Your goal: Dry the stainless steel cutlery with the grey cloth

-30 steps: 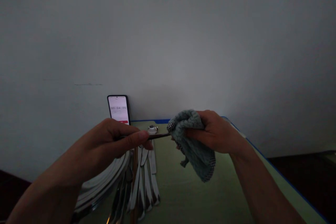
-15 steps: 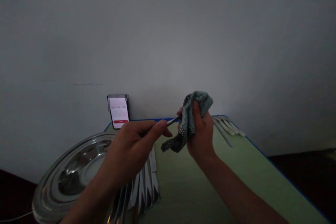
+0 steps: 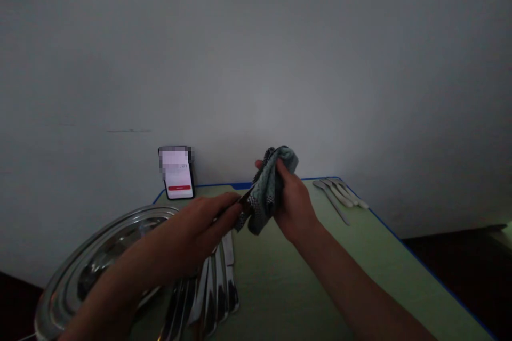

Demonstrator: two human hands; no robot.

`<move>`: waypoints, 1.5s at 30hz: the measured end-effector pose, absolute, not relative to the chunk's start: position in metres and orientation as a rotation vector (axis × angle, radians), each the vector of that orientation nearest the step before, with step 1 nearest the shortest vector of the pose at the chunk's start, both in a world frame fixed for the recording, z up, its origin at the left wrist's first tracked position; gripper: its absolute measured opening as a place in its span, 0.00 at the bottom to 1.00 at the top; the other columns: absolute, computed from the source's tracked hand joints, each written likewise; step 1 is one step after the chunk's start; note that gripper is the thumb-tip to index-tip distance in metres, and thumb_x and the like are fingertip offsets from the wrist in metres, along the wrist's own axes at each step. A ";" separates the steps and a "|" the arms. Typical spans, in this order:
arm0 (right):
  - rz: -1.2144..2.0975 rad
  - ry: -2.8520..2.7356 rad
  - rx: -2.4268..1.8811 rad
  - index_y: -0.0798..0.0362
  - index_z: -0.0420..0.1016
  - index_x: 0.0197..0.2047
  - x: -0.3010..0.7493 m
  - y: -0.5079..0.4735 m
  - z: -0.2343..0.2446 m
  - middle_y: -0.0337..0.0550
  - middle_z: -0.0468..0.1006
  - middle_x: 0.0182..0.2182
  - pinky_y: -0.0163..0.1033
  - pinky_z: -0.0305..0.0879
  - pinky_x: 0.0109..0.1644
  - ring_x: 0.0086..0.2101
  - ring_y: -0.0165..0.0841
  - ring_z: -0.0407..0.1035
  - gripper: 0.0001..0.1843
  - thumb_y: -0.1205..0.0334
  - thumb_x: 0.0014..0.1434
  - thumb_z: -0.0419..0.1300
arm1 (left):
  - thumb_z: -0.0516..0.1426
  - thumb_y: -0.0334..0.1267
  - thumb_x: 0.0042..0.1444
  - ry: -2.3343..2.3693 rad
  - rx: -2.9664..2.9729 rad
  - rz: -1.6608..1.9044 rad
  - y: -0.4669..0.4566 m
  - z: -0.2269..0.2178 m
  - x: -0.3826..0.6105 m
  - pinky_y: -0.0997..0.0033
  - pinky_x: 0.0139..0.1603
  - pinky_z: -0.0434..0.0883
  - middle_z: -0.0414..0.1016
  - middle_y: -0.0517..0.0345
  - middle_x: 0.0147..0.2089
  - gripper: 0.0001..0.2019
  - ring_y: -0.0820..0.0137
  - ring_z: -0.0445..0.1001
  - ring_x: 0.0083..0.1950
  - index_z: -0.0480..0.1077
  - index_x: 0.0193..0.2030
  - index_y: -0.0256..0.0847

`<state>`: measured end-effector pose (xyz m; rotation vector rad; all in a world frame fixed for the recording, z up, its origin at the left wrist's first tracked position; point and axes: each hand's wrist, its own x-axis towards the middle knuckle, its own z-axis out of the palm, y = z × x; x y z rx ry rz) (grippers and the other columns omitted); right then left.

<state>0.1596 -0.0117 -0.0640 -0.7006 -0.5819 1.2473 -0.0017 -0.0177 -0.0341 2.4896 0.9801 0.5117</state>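
Observation:
My left hand (image 3: 202, 229) pinches the handle of a thin metal utensil (image 3: 245, 197); its far end is hidden, so its kind cannot be made out. Around that far end my right hand (image 3: 295, 205) is closed on a grey-green cloth (image 3: 267, 192) with a black-and-white checked side. Both hands are raised above the green table (image 3: 288, 282). Below my left hand, several knives (image 3: 221, 287) and other metal cutlery lie side by side, partly covered by the hand and forearm.
A large shiny metal basin (image 3: 64, 266) stands at the left, partly behind my left forearm. A phone (image 3: 178, 178) leans upright against the wall (image 3: 256, 64). At the far right of the table lie several spoons (image 3: 331, 200), some with pale handles. Blue edging (image 3: 404, 248) borders the table.
Both hands, with the cloth and utensil, have shifted left and slightly down. My left hand now sits closer to the cloth, and less of the handle shows between them.

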 end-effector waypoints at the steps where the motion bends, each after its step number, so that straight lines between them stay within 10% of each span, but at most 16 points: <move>1: 1.218 -0.573 -0.685 0.53 0.72 0.35 0.164 -0.010 -0.063 0.42 0.77 0.32 0.33 0.65 0.30 0.25 0.27 0.67 0.13 0.52 0.53 0.57 | 0.46 0.41 0.59 0.950 2.502 0.451 -0.018 -0.034 -0.009 0.77 0.27 0.66 0.75 0.60 0.31 0.13 0.73 0.71 0.29 0.69 0.41 0.42; 7: 1.089 -0.515 -0.678 0.53 0.71 0.29 0.169 -0.011 -0.063 0.35 0.72 0.23 0.31 0.61 0.25 0.21 0.24 0.63 0.12 0.52 0.51 0.59 | 0.45 0.37 0.60 0.760 2.443 0.366 -0.011 -0.030 -0.019 0.80 0.33 0.68 0.76 0.61 0.37 0.13 0.75 0.73 0.34 0.69 0.45 0.46; 16: 0.948 -1.062 -0.974 0.54 0.68 0.29 0.142 -0.020 -0.080 0.36 0.69 0.21 0.33 0.58 0.24 0.20 0.26 0.61 0.16 0.48 0.54 0.54 | 0.45 0.44 0.60 1.182 2.552 0.725 -0.006 -0.019 -0.014 0.78 0.21 0.60 0.65 0.64 0.19 0.17 0.77 0.63 0.20 0.65 0.26 0.38; 29: 0.708 -1.794 -0.863 0.52 0.62 0.45 0.138 -0.038 -0.074 0.44 0.70 0.42 0.40 0.60 0.48 0.41 0.32 0.64 0.10 0.66 0.60 0.48 | 0.49 0.42 0.59 1.095 2.681 1.008 -0.011 -0.016 -0.029 0.75 0.34 0.65 0.69 0.60 0.32 0.11 0.74 0.67 0.32 0.67 0.36 0.38; 45: 0.552 -2.125 -1.038 0.49 0.69 0.38 0.169 -0.034 -0.061 0.38 0.74 0.30 0.36 0.62 0.35 0.30 0.31 0.67 0.09 0.59 0.60 0.49 | 0.51 0.43 0.55 1.685 2.676 1.303 0.006 -0.019 -0.055 0.75 0.28 0.60 0.68 0.60 0.26 0.12 0.76 0.64 0.25 0.68 0.30 0.36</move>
